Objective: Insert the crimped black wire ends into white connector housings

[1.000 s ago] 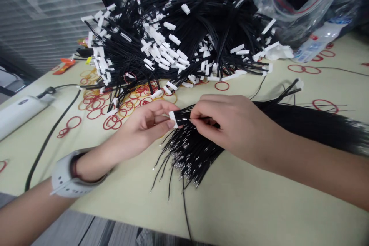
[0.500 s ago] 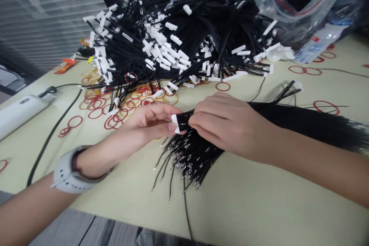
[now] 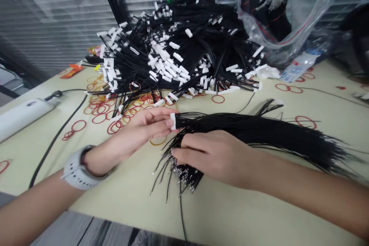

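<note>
My left hand point(image 3: 145, 125) pinches a small white connector housing point(image 3: 173, 121) between thumb and fingers. Several black wires run out of the housing to the right and join a thick bundle of loose black wires point(image 3: 276, 130). Bare metal crimp terminals point(image 3: 186, 178) tip the bundle's near left end, which fans out on the table. Over that end lies my right hand point(image 3: 216, 157), its thumb and forefinger closed on a black wire near the terminals; the exact grip is partly hidden by the fingers.
Behind is a big heap of black wire harnesses point(image 3: 173, 59) with white connectors. Red and yellow rubber bands point(image 3: 99, 107) lie in front. A clear plastic bag point(image 3: 291, 42) and a bottle point(image 3: 301, 65) stand at the back right. A white power strip point(image 3: 23, 113) sits at left.
My right hand has moved from the wires beside the connector down and left to the terminal ends. My left hand still holds the connector. The camera view has tilted upward slightly.
</note>
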`<action>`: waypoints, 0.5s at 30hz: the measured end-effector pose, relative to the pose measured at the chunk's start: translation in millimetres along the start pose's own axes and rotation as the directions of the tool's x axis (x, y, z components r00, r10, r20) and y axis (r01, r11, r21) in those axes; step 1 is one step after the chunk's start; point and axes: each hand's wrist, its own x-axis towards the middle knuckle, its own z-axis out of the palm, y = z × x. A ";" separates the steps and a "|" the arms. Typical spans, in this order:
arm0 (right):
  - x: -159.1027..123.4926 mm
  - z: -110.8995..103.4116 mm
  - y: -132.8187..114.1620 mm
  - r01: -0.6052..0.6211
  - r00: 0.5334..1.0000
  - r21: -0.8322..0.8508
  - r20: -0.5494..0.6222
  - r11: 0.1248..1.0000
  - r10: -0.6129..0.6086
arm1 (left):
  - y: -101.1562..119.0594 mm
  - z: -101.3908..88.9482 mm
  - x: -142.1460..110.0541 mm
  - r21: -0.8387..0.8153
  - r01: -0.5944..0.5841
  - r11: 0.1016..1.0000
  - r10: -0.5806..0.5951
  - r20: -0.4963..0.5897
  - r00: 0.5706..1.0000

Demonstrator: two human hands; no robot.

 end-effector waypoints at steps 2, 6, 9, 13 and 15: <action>4.5 -6.0 4.3 -0.112 0.989 -0.009 -0.097 0.994 0.110 | -0.2 0.5 -2.0 0.018 -0.039 0.999 0.038 0.026 0.999; 12.8 -22.3 24.6 -0.392 0.914 0.186 -0.036 0.901 0.405 | 7.5 5.3 -8.3 0.138 -0.198 0.970 0.185 0.108 0.977; 14.4 -31.4 38.2 -0.433 0.895 0.338 0.051 0.835 0.444 | 21.4 15.2 -10.0 0.438 -0.334 0.834 0.317 0.114 0.941; 12.3 -40.4 47.0 -0.473 0.854 0.416 -0.001 0.777 0.521 | 36.8 45.7 5.0 0.864 -0.383 0.326 0.379 0.252 0.891; 11.4 -45.2 48.2 -0.480 0.839 0.439 -0.023 0.759 0.544 | 36.0 68.4 19.4 0.880 -0.429 0.203 0.340 0.347 0.874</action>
